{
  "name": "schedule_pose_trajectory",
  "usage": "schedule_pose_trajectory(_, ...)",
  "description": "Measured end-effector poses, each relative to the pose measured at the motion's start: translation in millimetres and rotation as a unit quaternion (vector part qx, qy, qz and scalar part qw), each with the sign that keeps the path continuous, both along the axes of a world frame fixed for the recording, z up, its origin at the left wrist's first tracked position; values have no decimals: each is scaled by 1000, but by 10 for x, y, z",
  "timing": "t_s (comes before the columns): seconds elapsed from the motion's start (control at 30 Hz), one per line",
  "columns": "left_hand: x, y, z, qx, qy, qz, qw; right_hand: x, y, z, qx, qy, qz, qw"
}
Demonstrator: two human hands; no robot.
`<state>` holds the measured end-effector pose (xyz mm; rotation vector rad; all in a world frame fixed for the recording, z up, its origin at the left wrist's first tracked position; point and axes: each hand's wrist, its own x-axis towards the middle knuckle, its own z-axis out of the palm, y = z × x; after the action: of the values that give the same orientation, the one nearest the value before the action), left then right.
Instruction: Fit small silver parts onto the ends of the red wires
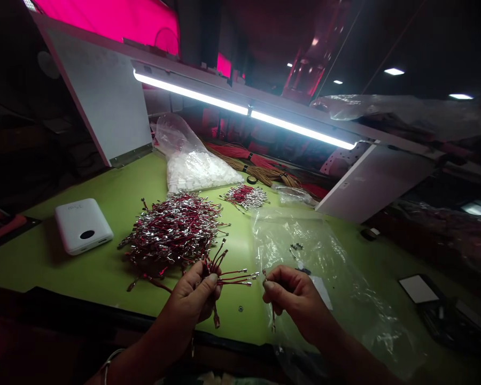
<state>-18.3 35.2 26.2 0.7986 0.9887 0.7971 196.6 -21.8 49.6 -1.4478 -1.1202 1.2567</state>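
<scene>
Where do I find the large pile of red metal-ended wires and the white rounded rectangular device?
Large pile of red metal-ended wires [171, 227]: head view, middle of the heap.
White rounded rectangular device [81, 222]: head view, centre of its top face.

Looks like a workshop, with a long bright lamp [296, 128] over a green counter [84, 283] and many red wires [174, 227].

Main light: white tube [304, 127] slanting across upper middle, glaring. Counter [138, 174] brightest near centre, falling to near-dark at corners. Ceiling lamps [394, 71] small, bright, upper right. Pink glow, saturated, upper left. Wire heap [172, 230] sparkles, centre left; plastic sheet [344, 278] streaked with glints, lower right. Wide-angle stretch; edges soft, smeared. Centre sharper.
</scene>
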Motion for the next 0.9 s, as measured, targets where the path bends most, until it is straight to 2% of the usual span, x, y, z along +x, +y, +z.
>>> schedule_pose_trajectory(0.07, 15, -7, 24, -34, -7, 7, 999, -12, -13, -29, 52, -44, -15, 998)
schedule_pose_trajectory(0.13, 22, -10, 31, -63, -18, 8, 998, -9, -40, -36, 165, -153, -43, 973)
schedule_pose_trajectory(0.2, 23, -12, 24, -85, -27, 15, 996, 1, -86, -23, 299, -276, -45, 912)
schedule_pose_trajectory(0.27, 25, -16, 17, -97, -37, 24, 994, -1, -148, 0, 396, -379, -22, 836)
schedule_pose_trajectory(0.37, 42, -26, 34, -101, -55, 18, 993, -44, -234, 34, 475, -490, 26, 730)
schedule_pose_trajectory(0.43, 60, -36, 59, -108, -65, 15, 992, -94, -261, 52, 506, -524, 51, 683)
schedule_pose_trajectory(0.57, 100, -75, 86, -128, -82, 17, 988, -202, -215, 69, 537, -535, 78, 647)
schedule_pose_trajectory(0.67, 134, -122, 64, -151, -105, -6, 983, -253, -138, 39, 550, -543, 84, 629)
schedule_pose_trajectory(0.8, 161, -172, 32, -174, -145, -57, 972, -267, -81, -19, 550, -555, 72, 620)
schedule_pose_trajectory(0.9, 150, -187, 41, -160, -165, -94, 969, -261, -93, -50, 549, -559, 84, 616)
